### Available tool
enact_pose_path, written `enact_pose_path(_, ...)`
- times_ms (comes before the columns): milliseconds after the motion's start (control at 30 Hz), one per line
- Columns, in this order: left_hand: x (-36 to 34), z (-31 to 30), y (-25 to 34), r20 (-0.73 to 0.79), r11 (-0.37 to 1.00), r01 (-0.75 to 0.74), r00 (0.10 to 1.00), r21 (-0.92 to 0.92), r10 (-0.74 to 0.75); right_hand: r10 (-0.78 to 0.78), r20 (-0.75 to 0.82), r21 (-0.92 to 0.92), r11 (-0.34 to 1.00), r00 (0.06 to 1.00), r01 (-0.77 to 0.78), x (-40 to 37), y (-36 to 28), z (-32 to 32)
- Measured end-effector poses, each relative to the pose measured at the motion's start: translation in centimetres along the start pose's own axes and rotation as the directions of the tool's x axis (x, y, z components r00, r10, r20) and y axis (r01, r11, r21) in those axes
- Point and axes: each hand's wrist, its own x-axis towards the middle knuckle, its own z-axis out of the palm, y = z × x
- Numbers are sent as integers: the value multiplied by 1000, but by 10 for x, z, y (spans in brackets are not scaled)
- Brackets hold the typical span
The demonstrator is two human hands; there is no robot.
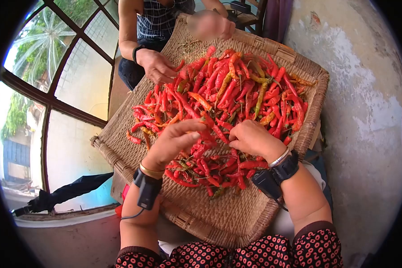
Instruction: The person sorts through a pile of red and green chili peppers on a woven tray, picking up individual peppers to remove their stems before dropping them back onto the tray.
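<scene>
Many red chili peppers (219, 85), some orange or greenish, are heaped in a woven basket tray (223, 212). My left hand (176, 140) is over the near part of the heap, its fingers and thumb curved around a red chili pepper (208, 127) at the fingertips. Opposite it, my right hand (257, 138) is closed in a pinch just above the peppers. Whatever lies between its fingertips is too small or hidden to tell. A smaller cluster of peppers (205, 169) lies below my hands, nearer to me.
Across the tray sits another person, one hand (155, 66) at the heap's far left and the other hand (228, 29) by the far rim. A paned window (76, 76) stands left, with a dark folded umbrella (71, 192) below it. A stained wall (362, 111) rises right.
</scene>
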Motion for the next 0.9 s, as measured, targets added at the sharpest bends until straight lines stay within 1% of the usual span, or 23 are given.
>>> enact_pose_path(33, -2, -5, 0, 14, 989, -68, 997, -133, 71, -14, -59, 4, 1000, 998, 14, 0, 1, 1)
enact_pose_path(67, -3, -10, 0, 14, 989, -68, 997, -132, 71, -14, -59, 5, 1000, 998, 14, 0, 0, 1)
enact_pose_path(133, -6, -16, 0, 15, 913, -202, 975, -353, 222, 2, -61, -1, 1000, 998, -2, -1, -4, 0)
enact_pose_path(200, -8, -22, 2, 23, 902, -208, 972, -377, 233, 7, -43, 24, 1000, 999, -6, -1, -5, -3)
enact_pose_path(267, -4, -29, -1, 26, 844, -276, 946, -460, 323, 12, -24, 50, 999, 1000, -11, -1, -6, -5)
enact_pose_path(300, 2, -32, 0, -15, 853, -318, 939, -414, 343, 20, -10, 28, 999, 1000, -20, -1, -7, -5)
enact_pose_path(333, 8, -30, 0, -15, 853, -317, 939, -414, 342, 29, 4, 4, 1000, 1000, -29, -1, -7, -5)
enact_pose_path(367, 15, -18, 9, -205, 809, -402, 915, -428, 346, 28, 6, 3, 1000, 1000, -28, -1, -7, -4)
enact_pose_path(400, 18, -13, 14, -390, 764, -488, 858, -422, 333, 9, -13, 18, 1000, 1000, -9, -1, -6, -3)
enact_pose_path(467, 21, -26, 2, -398, 745, -490, 859, -452, 323, -12, -32, 33, 999, 999, 13, 0, -5, 0)
enact_pose_path(500, 22, -34, -4, -413, 916, -319, 889, -245, 199, -44, -70, 91, 995, 997, 50, 1, -3, 1)
enact_pose_path(533, 25, -40, -12, -453, 995, -100, 888, -27, 78, -73, -111, 147, 985, 991, 89, 1, -3, 1)
enact_pose_path(567, 26, -38, -27, -385, 962, -247, 881, 120, 274, -72, -111, 148, 985, 991, 88, 1, -6, -3)
enact_pose_path(600, 22, -26, -19, -385, 962, -246, 882, 120, 273, -100, -68, 271, 956, 993, 114, -2, -13, -11)
enact_pose_path(633, 18, -13, -9, -144, 824, -340, 885, 452, 444, -133, -28, 390, 911, 991, 133, -3, -17, -16)
enact_pose_path(667, 16, -1, -3, 142, 564, -451, 851, 692, 506, -133, -26, 390, 911, 991, 133, -4, -18, -16)
enact_pose_path(733, 17, 16, -16, 266, 537, -569, 800, 622, 538, -200, -33, 614, 769, 979, 177, -6, -20, -14)
enact_pose_path(767, 11, 18, -7, 318, 665, -442, 897, 602, 308, -202, -31, 614, 769, 979, 178, -6, -19, -14)
enact_pose_path(800, 9, 17, -6, 316, 665, -441, 897, 603, 307, -215, -36, 669, 721, 976, 183, -6, -18, -13)
enact_pose_path(833, 8, 16, -6, 290, 695, -361, 931, 622, 223, -226, -43, 719, 669, 973, 187, -5, -17, -12)
enact_pose_path(867, 7, 14, -4, 263, 717, -278, 955, 639, 136, -226, -45, 720, 668, 973, 188, -4, -16, -12)
enact_pose_path(900, 4, 11, 0, 191, 773, -156, 980, 615, 46, -92, -45, 801, 591, 995, 91, -3, -16, -13)
